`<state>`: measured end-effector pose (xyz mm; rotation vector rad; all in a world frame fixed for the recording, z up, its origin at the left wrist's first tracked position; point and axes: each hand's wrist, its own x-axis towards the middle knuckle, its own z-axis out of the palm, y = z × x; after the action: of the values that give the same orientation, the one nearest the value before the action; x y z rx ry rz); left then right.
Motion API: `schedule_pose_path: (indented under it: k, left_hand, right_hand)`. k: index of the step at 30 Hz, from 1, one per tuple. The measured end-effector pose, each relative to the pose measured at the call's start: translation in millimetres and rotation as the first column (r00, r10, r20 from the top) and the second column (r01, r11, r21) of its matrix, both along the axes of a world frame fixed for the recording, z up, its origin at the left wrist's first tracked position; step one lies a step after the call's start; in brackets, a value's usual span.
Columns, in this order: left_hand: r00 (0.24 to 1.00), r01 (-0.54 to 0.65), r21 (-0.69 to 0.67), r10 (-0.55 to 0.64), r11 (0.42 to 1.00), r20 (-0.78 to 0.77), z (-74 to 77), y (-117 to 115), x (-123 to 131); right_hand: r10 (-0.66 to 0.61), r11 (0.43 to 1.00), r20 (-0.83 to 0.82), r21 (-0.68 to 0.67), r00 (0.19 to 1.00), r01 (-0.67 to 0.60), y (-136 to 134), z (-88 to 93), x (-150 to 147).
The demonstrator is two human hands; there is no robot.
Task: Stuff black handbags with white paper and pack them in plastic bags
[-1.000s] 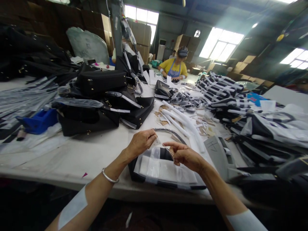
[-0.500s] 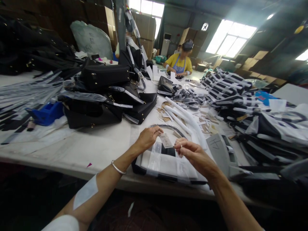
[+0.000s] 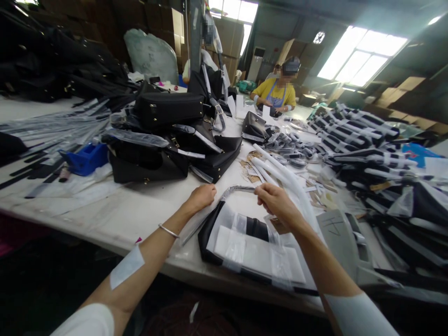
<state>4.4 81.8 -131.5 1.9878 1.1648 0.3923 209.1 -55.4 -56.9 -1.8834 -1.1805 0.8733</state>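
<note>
Plainly the right hand pinches the wrapped handle, while the curled left hand hides its grip

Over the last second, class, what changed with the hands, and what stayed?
Both hands moved forward off the small tag. The right hand now closes on the wrapped handle; the left hand sits by its other end. The black bag stayed flat on the table.
</note>
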Motion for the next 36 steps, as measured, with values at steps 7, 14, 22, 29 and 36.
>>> schedule_pose_path:
  k: [7, 14, 22, 29, 36]
  left_hand:
    - [0.991, 0.093, -0.092, -0.084, 0.991, 0.103, -36.7, 1, 13]
    - [0.966, 0.093, -0.074, -0.072, 0.993, 0.247, -49.4, -4, 15]
    - [0.977, -0.001, 0.112, -0.023, 0.994, 0.21, -35.1, -10, 10]
    - [0.958, -0.099, 0.024, 0.088, 0.995, 0.274, -33.3, -2, 0]
    - [0.867, 0.022, -0.333, 0.148, 0.943, 0.476, -33.9, 2, 1]
  right_hand:
    - [0.284, 0.851, -0.006, -0.459, 0.959, -0.255, 78, -73.4, -21]
    - [0.358, 0.756, -0.425, -0.39, 0.831, -0.525, 93, -83.8, -16]
    - [0.383, 0.736, -0.578, -0.28, 0.72, -0.616, 91, -90.3, -10]
    - [0.349, 0.83, -0.418, -0.278, 0.839, -0.484, 89, -84.9, -1]
    - [0.27, 0.911, -0.361, -0.203, 0.893, -0.358, 74, -76.4, -13]
